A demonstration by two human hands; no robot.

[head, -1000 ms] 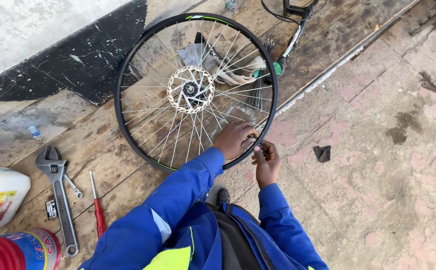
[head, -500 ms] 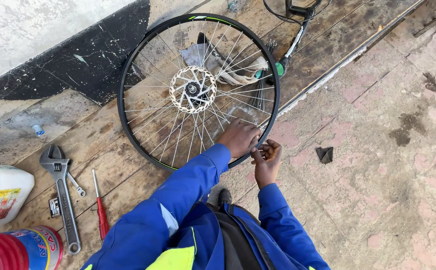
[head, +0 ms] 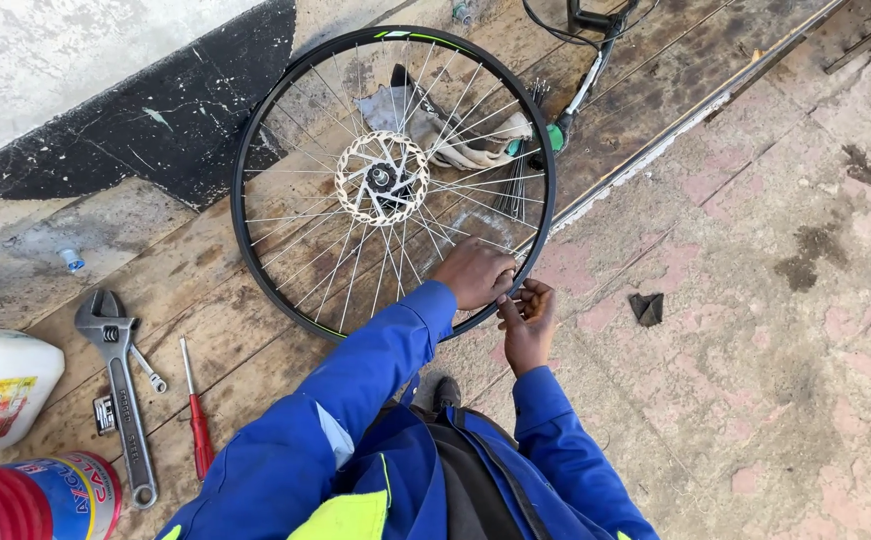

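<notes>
**Both hands working at the near rim of a bicycle wheel**

A wheel (head: 393,180) is lying flat on a floor of worn planks (head: 205,290), its black rim forming a ring around thin spokes and a disc rotor (head: 383,178) at the hub. The left hand (head: 475,272) is resting on the near right part of the rim, its fingers curling down over the rim edge and gripping it. The right hand (head: 528,318) is sitting just beside it, outside the rim, with its fingers pinching together at the rim right next to the left hand; whether they are holding some small part there is too small to tell. Both arms are wearing blue sleeves.

Through the far spokes, a pale rag (head: 475,140) is showing, and a bundle of loose spokes (head: 515,190) is lying under the right side of the wheel. To the near left, well apart from the wheel, an adjustable wrench (head: 120,390) is lying on the planks, with a red-handled screwdriver (head: 197,425) just to its right. A white jug (head: 0,385) and a red-capped can (head: 35,500) are sitting at the near left edge. To the right, the planks are giving way to stained pink paving (head: 755,300).
</notes>
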